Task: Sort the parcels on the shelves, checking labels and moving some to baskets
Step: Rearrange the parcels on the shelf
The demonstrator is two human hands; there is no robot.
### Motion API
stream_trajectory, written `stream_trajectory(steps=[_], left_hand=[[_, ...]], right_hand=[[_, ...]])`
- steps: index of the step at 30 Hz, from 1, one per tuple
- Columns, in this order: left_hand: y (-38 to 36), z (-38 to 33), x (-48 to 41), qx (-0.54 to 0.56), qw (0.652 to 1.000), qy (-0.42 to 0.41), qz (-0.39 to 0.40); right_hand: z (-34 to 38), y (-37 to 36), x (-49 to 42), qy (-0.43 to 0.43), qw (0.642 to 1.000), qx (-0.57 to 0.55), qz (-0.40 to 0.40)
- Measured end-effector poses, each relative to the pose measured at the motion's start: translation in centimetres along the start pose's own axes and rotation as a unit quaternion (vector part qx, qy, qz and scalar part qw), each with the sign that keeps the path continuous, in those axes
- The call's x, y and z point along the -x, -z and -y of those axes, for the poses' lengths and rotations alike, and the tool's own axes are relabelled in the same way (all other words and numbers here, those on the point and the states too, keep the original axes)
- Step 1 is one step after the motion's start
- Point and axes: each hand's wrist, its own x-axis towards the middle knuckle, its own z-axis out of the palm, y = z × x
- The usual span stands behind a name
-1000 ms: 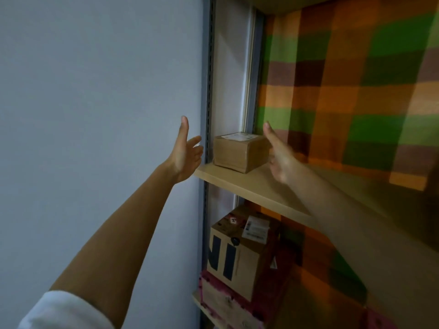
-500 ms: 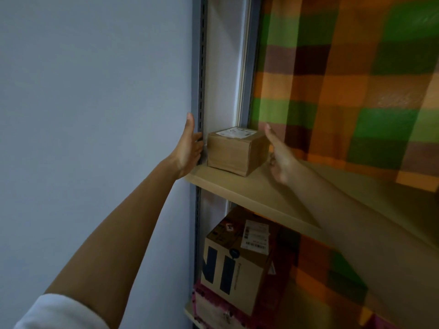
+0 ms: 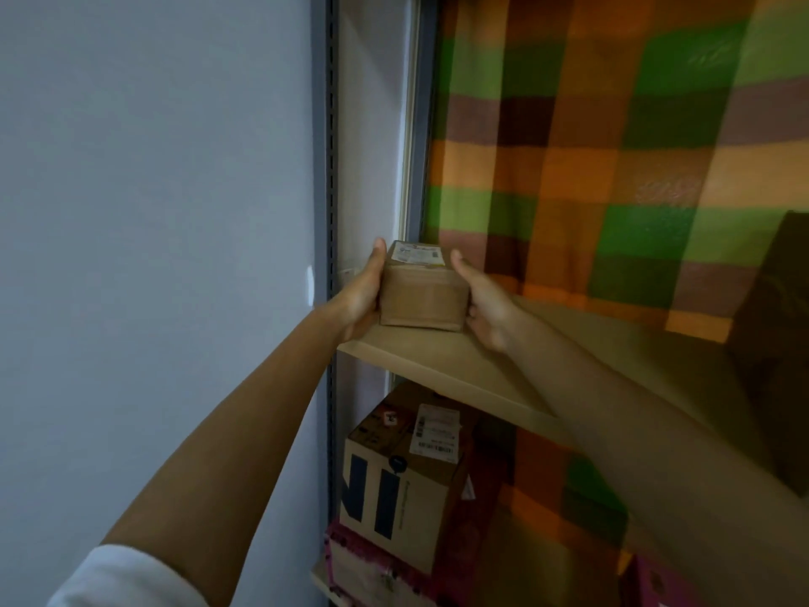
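Parcel (image 3: 420, 295) on shelf (image 3: 459, 370) clasped between left hand (image 3: 359, 295) and right hand (image 3: 486, 300), fingers hidden behind it, label (image 3: 416, 255) unreadable

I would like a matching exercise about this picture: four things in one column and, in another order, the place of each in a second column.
Column A
1. small brown parcel
2. left hand
3. right hand
4. box with dark letters

Column B
a. on the parcel's right side
b. between both hands, at the left end of the wooden shelf
c. below the wooden shelf
d. on the parcel's left side

Pairs: 1-b, 2-d, 3-a, 4-c
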Motion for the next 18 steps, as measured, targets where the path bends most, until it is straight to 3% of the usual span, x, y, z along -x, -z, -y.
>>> stream_trajectory(steps=[7, 12, 18], left_hand=[[-3.5, -2.5, 6.2, -0.047, 0.998, -0.007, -0.029], [-6.9, -3.2, 12.0, -0.124, 0.982, -0.097, -0.106], [-14.4, -2.7, 20.1, -0.038, 0.968, -0.154, -0.195]], right_hand=[[0.2, 1.4, 5.7, 0.046, 0.998, 0.043, -0.029], [0.8, 3.2, 13.0, 0.118, 0.988, 0.062, -0.080], [-0.2, 5.4, 22.5, 0.143, 0.988, -0.003, -0.065]])
